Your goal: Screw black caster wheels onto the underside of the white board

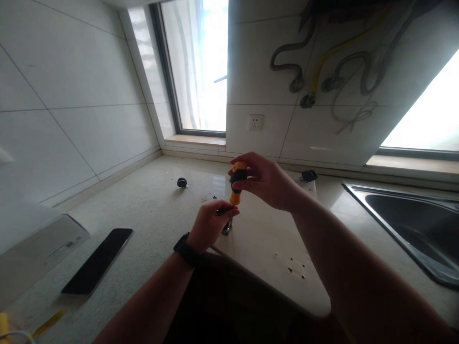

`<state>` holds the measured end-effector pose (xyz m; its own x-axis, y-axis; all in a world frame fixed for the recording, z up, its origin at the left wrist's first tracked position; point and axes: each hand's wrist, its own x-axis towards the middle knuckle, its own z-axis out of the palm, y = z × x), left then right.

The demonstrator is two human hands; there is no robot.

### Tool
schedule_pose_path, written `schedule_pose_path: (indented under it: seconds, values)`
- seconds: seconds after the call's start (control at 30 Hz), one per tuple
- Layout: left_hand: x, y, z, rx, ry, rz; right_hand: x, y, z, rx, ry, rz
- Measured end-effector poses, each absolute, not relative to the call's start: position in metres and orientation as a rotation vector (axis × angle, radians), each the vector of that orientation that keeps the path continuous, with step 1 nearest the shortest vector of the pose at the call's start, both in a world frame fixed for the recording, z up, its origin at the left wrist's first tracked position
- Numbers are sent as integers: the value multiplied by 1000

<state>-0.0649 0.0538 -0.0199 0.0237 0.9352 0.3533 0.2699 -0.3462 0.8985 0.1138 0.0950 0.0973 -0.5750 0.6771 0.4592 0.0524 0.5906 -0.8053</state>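
My right hand [260,179] is wrapped round the orange and black handle of a screwdriver [235,196], held upright with its shaft pointing down. Just below, my left hand [211,222], with a black watch on the wrist, closes its fingertips by the screwdriver's lower end. Those fingers pinch a dark caster [227,228] with a shiny metal part, mostly hidden by the hand. It sits at the near left corner of a white panel [265,234]. The screwdriver's tip is hidden behind the left fingers. Several screw holes [297,268] show at the panel's near right corner.
A loose black caster [182,183] lies on the countertop [150,200]; another caster [309,176] stands at the panel's far right corner. At left are a phone [98,260] and a white box [39,253]. A steel sink [405,224] is at right. The panel overhangs the counter's front edge.
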Motion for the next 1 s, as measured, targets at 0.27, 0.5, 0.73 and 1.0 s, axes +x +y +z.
schedule_pose_path:
  seconds: [0.27, 0.5, 0.73, 1.0]
  values:
    - [-67, 52, -22, 1713, 1250, 1348, 92, 81, 93, -999, -1890, 146]
    - [-67, 53, -19, 1673, 1257, 1377, 109, 87, 103, -467, -2099, 986]
    - [-69, 54, -19, 1798, 1221, 1299, 113, 96, 103, -708, -1934, 869]
    - [-69, 53, -21, 1807, 1310, 1390, 101, 76, 109, -1012, -2020, 149]
